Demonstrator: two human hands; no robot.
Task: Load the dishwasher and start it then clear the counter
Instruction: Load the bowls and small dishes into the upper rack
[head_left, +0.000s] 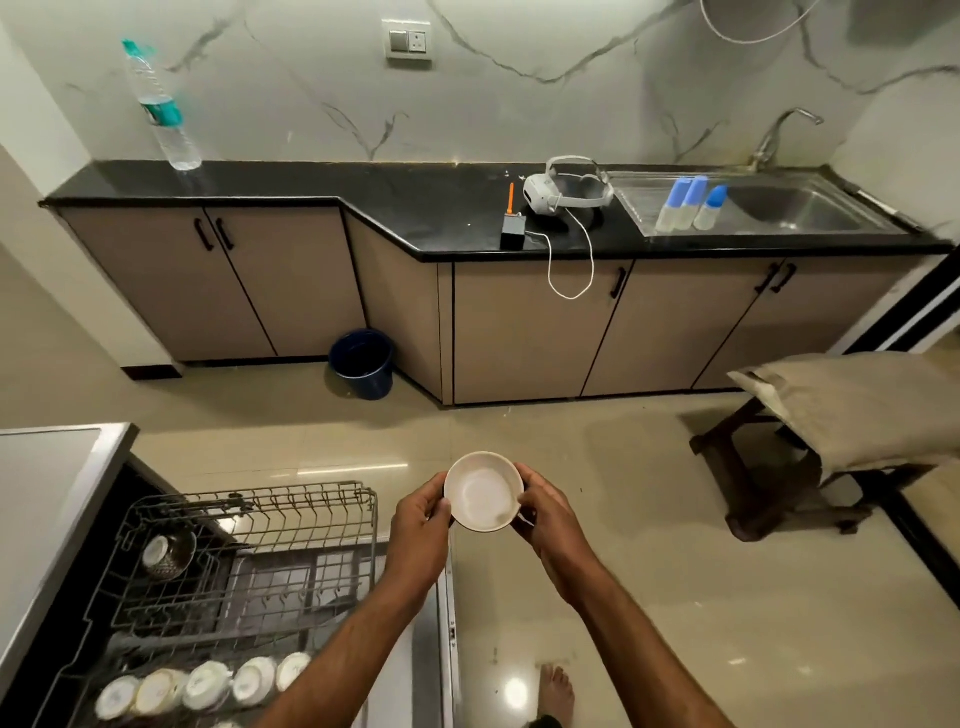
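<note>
A small white bowl (483, 492) with a dark outside is held over the floor between both hands, its opening facing up. My left hand (420, 525) grips its left rim and my right hand (545, 512) grips its right rim. To the lower left the dishwasher stands open with its upper wire rack (291, 506) pulled out; a steel bowl (167, 553) sits at that rack's left. Several white plates (205, 686) stand in a row in the lower rack. The black counter (405, 208) runs along the far wall.
On the counter are a water bottle (165, 111), a white headset (566, 191) with a cable, a black box (513, 231) and an orange pen. Three blue-capped bottles (688, 205) stand by the steel sink (810, 208). A blue bin (362, 364) is on the floor. A covered wooden stool (852, 415) stands right.
</note>
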